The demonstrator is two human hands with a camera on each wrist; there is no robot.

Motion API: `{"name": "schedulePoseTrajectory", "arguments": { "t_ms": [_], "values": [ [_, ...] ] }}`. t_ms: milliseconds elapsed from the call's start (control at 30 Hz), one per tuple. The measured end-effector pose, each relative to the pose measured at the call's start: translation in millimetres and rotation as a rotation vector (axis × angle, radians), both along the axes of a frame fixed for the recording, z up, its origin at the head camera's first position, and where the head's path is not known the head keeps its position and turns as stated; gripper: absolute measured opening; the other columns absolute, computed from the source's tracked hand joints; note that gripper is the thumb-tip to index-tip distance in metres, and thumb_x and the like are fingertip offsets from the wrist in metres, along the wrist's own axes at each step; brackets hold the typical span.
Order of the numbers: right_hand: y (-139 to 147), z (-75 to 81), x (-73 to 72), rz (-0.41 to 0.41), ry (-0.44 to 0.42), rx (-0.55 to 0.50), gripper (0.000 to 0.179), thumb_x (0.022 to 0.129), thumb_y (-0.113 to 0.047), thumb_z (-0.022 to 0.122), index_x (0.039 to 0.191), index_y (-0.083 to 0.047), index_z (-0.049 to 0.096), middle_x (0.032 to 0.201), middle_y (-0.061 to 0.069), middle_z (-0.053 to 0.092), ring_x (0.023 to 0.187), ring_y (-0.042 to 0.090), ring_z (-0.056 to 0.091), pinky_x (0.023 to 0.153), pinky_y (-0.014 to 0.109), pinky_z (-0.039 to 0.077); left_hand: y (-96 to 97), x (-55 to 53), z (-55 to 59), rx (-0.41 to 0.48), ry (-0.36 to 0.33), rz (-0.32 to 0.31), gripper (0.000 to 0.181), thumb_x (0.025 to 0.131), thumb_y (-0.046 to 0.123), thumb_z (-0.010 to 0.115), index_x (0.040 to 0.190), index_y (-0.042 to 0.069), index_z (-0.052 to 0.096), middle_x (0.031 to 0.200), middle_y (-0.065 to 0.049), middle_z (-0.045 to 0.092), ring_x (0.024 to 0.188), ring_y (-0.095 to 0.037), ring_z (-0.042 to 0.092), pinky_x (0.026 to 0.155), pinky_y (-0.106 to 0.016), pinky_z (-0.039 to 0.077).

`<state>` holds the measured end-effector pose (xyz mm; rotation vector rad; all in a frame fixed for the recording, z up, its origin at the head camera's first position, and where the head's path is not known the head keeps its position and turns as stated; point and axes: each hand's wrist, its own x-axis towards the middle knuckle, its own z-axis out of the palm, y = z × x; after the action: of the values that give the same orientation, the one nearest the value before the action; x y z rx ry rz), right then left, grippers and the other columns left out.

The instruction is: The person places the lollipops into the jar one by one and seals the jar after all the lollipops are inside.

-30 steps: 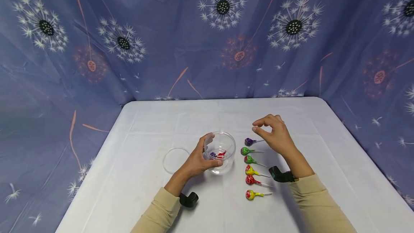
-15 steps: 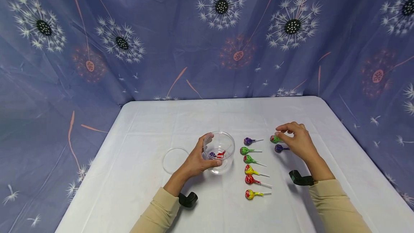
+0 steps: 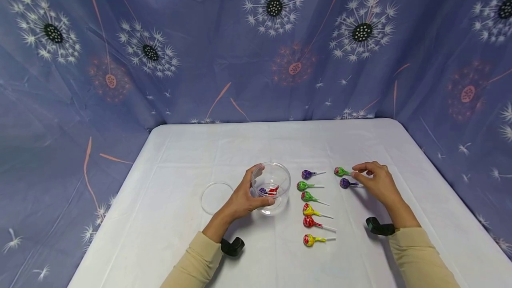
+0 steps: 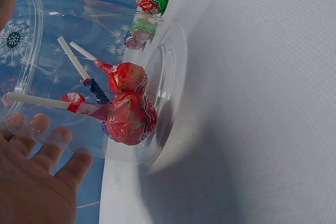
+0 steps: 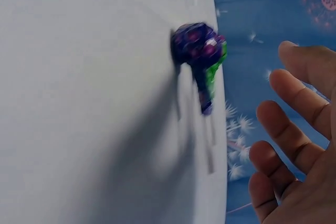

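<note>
My left hand (image 3: 242, 194) grips a clear plastic jar (image 3: 278, 173) around its side, thumb at the front. Inside lie two red lollipops (image 4: 131, 119) and a dark purple one (image 4: 95, 91), sticks pointing toward the mouth. At the right, my right hand (image 3: 378, 184) hovers with loosely bent fingers by the stick ends of a green lollipop (image 3: 341, 171) and a purple lollipop (image 3: 348, 183). In the right wrist view, the purple lollipop (image 5: 197, 45) largely covers the green one, and the fingers (image 5: 286, 124) stand apart from both.
Between the hands runs a column of several lollipops: purple (image 3: 307, 174), two green (image 3: 302, 186), a yellow (image 3: 309, 210), a red (image 3: 309, 222) and another yellow (image 3: 309, 240). A clear round lid (image 3: 202, 202) lies left of the jar on the white-covered table (image 3: 168, 230).
My right hand has moved right and nearer me from above the column's far end, uncovering the green and purple lollipops there. The left hand and jar stay put.
</note>
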<state>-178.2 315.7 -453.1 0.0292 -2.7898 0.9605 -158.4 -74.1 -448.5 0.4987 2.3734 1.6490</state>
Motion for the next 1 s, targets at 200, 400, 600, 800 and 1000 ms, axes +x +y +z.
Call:
{"name": "schedulePoseTrajectory", "arguments": {
  "t_ms": [200,400,600,800,1000],
  "values": [
    [9,-12.5,3.5,-0.011,-0.042,0.001,0.03,0.089,-0.029,0.064,0.104,-0.003,0.068,0.102,0.019,0.06,0.094,0.029,0.046,0.071,0.032,0.033,-0.5,-3.2,-8.4,-0.007,0.001,0.013,0.097,0.07,0.034,0.083,0.147,0.028,0.023,0.152,0.003,0.034,0.143,-0.022,0.029,0.116,-0.05,0.022],
    [17,-24.2,6.7,-0.02,-0.094,0.007,0.031,0.09,-0.031,0.062,0.105,-0.004,0.068,0.103,0.018,0.059,0.093,0.024,0.044,0.07,0.03,0.033,0.1,-3.1,-8.9,-0.003,0.011,0.013,0.096,0.07,0.035,0.083,0.145,0.032,0.024,0.151,0.002,0.034,0.142,-0.022,0.03,0.116,-0.05,0.023],
    [19,-29.4,8.8,-0.017,-0.119,0.008,0.032,0.09,-0.031,0.063,0.106,-0.003,0.067,0.099,0.018,0.06,0.09,0.024,0.045,0.069,0.03,0.034,0.5,-3.0,-8.4,-0.009,0.009,0.012,0.095,0.07,0.036,0.083,0.143,0.04,0.023,0.152,0.006,0.034,0.143,-0.02,0.03,0.116,-0.049,0.023],
    [21,-32.0,9.9,-0.007,-0.112,0.006,0.031,0.09,-0.029,0.063,0.104,-0.003,0.068,0.1,0.019,0.064,0.092,0.027,0.052,0.07,0.03,0.038,0.2,-2.9,-9.3,-0.016,0.012,0.015,0.095,0.069,0.037,0.083,0.143,0.04,0.023,0.151,0.006,0.034,0.143,-0.018,0.029,0.116,-0.047,0.023],
    [23,-36.4,10.1,-0.006,-0.081,0.008,0.025,0.089,-0.024,0.064,0.102,-0.003,0.069,0.102,0.02,0.065,0.092,0.024,0.053,0.069,0.025,0.04,0.7,-3.0,-9.7,-0.009,0.022,0.013,0.094,0.071,0.034,0.083,0.143,0.037,0.023,0.152,0.005,0.033,0.143,-0.02,0.029,0.116,-0.049,0.023]
  ]
}}
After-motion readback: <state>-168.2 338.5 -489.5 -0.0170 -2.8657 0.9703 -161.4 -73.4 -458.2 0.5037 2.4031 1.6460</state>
